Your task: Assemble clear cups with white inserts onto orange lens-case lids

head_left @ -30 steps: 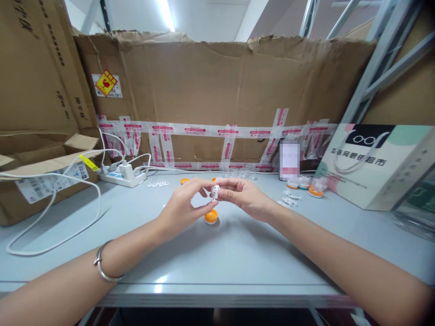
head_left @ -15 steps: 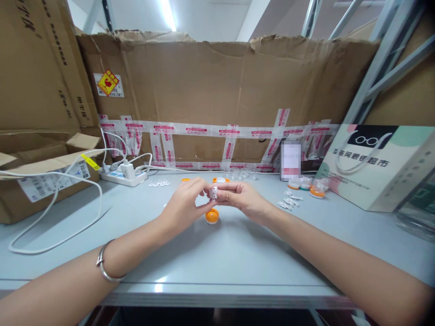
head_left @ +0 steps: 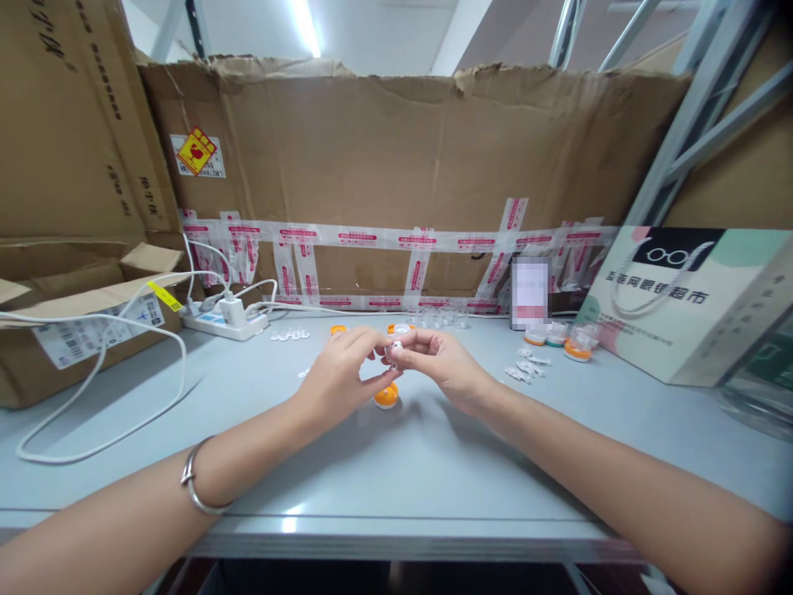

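Observation:
A small white figure (head_left: 396, 354) is pinched between both hands above the middle of the grey table. My left hand (head_left: 344, 364) grips it from the left with thumb and fingers, and my right hand (head_left: 449, 364) holds it from the right; fingers partly hide it. Just below the fingertips an orange round cup with a white base (head_left: 385, 397) stands on the table. Behind the hands lie another orange and white piece (head_left: 401, 329) and a small orange piece (head_left: 338, 330). White flat pieces (head_left: 290, 335) rest at the back left, more white pieces (head_left: 526, 366) at the right.
Clear plastic domes (head_left: 439, 316) stand along the cardboard (head_left: 396, 157) at the back. A phone (head_left: 530, 291), capped orange and green cups (head_left: 577, 347) and a paper bag (head_left: 675, 306) are at right. A power strip (head_left: 232, 326), looped white cable and open carton (head_left: 74, 330) are at left.
Both hands have shifted slightly and the fingers have re-gripped the white figure, which is turned and more covered now. The orange cup has not moved.

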Motion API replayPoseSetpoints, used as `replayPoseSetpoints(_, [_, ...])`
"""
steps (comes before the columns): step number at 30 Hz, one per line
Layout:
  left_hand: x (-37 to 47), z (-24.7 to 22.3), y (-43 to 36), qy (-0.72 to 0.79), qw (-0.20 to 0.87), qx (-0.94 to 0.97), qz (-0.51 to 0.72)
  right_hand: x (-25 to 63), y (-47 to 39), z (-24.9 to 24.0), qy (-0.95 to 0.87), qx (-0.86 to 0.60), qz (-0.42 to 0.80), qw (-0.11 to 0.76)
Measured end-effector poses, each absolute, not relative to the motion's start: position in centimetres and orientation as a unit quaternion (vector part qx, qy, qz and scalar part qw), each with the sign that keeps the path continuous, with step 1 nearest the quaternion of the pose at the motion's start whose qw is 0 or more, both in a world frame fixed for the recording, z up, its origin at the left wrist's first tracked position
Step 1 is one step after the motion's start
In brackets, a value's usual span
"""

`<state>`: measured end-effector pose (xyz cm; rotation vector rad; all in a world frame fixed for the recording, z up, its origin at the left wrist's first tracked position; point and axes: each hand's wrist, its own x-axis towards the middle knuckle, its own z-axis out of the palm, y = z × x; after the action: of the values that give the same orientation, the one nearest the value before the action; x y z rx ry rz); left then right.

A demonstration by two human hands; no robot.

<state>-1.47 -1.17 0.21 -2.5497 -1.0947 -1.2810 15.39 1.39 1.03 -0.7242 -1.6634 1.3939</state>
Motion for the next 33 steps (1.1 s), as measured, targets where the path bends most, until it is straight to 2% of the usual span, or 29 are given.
replayPoseSetpoints(5, [-1.42,0.14,-1.17,-0.355,0.044,-0.833,-0.422,15.52,1.43,1.10,-0.657,-0.279,0.570,0.406])
replayPoseSetpoints(15, [-1.72,0.43,-1.20,-0.341,0.047,-0.824,-0.449,16.04,1.86,0.92,-0.583,-0.225,0.694,0.357])
replayPoseSetpoints(33, [-1.78,0.45,-1.21,-0.346,0.029,-0.809,-0.474,15.72,1.48,1.28,-0.560,-0.256,0.676,0.404])
